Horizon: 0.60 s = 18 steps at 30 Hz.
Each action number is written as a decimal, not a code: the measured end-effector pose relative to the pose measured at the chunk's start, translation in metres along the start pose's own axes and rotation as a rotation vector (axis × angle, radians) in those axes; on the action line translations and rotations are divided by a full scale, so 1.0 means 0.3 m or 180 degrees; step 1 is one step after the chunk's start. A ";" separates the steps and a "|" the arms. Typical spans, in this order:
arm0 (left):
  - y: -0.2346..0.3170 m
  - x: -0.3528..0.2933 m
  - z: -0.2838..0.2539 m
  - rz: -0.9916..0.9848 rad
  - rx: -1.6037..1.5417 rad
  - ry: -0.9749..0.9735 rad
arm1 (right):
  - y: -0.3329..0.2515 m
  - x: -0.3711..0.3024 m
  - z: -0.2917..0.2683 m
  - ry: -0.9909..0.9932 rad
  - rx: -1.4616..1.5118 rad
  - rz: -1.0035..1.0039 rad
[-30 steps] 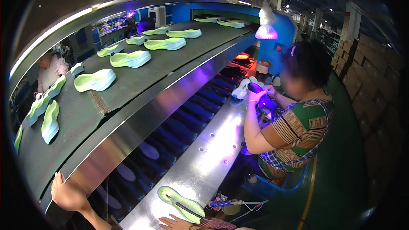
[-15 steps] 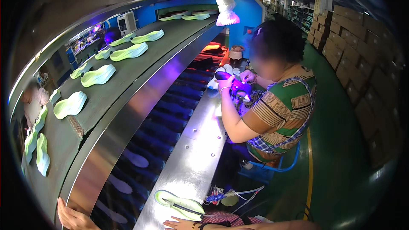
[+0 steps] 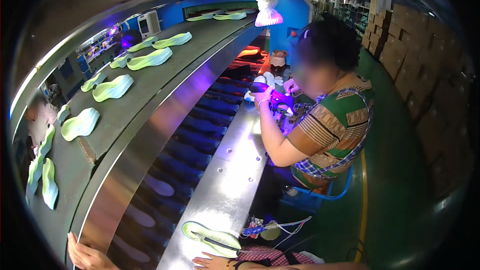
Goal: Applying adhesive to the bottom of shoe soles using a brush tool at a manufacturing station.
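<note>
At 9 o'clock, pale green-and-blue soles (image 3: 80, 124) lie on the dark upper belt (image 3: 55, 137). Between 7 and 8 o'clock, the left hand (image 3: 89, 257) rests on the metal guard (image 3: 142, 150), fingers nearly straight and close together; whether they grip its edge cannot be told. Near 6 o'clock, the worked sole (image 3: 212, 235) lies hollow side up on the steel bench (image 3: 220, 210), with the right hand (image 3: 212, 262) just below its rim, fingers spread flat and grasping nothing visible; contact with the sole is uncertain. A light, flat palm would probably steady the piece best, without pressing its rim out of shape. The sole's hollow serves as a shallow tray for a slim black tool (image 3: 220, 243). At 1 o'clock stands a brown covered jar (image 3: 278, 61), its contents hidden. At 3 o'clock, a co-worker (image 3: 330, 135) handles a dark, violet-lit piece (image 3: 282, 100). Between 2 and 3 o'clock, cartons (image 3: 410, 55) stand stacked, their contents unseen.
</note>
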State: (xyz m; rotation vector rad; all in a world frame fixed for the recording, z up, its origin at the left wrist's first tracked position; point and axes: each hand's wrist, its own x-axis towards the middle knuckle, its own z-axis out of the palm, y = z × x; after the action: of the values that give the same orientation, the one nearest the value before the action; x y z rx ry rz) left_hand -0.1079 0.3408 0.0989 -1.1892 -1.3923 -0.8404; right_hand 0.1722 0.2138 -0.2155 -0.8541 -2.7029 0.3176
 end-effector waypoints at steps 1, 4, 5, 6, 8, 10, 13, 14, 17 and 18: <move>0.017 0.005 0.000 0.0069 -0.0026 0.0030 | 0.022 0.017 0.001 0.0034 -0.0062 -0.0003; 0.056 0.013 -0.009 0.0011 0.0032 0.0049 | 0.056 0.061 0.050 0.0253 -0.0462 -0.0116; 0.072 0.016 -0.019 -0.0031 0.0057 0.0035 | 0.052 0.066 0.063 0.0280 -0.0466 -0.0125; 0.093 0.022 -0.027 -0.0047 0.0088 0.0100 | 0.050 0.068 0.075 0.0150 -0.0341 -0.0115; 0.127 0.029 -0.039 -0.0038 0.0144 0.0171 | 0.052 0.064 0.085 -0.0120 -0.0096 -0.0080; 0.118 0.032 -0.044 -0.0011 0.0186 0.0100 | 0.053 0.058 0.087 -0.0405 0.0157 -0.0032; 0.122 0.032 -0.031 0.0021 0.0210 0.0198 | 0.062 0.060 0.066 -0.0620 -0.0321 -0.0424; 0.113 0.025 -0.024 0.0008 0.0217 0.0193 | 0.074 0.063 0.048 -0.0686 -0.0929 -0.0858; 0.037 -0.012 0.014 -0.0030 0.0282 0.0069 | 0.038 0.062 0.005 -0.0412 -0.0091 -0.0367; 0.026 -0.022 0.027 -0.0050 0.0275 0.0029 | 0.022 0.059 -0.007 -0.0319 0.0081 -0.0299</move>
State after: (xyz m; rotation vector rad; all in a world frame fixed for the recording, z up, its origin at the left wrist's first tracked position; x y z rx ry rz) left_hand -0.1031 0.3490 0.0901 -1.1086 -1.4182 -0.7879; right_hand 0.1627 0.2297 -0.2120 -0.7193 -2.8141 0.3827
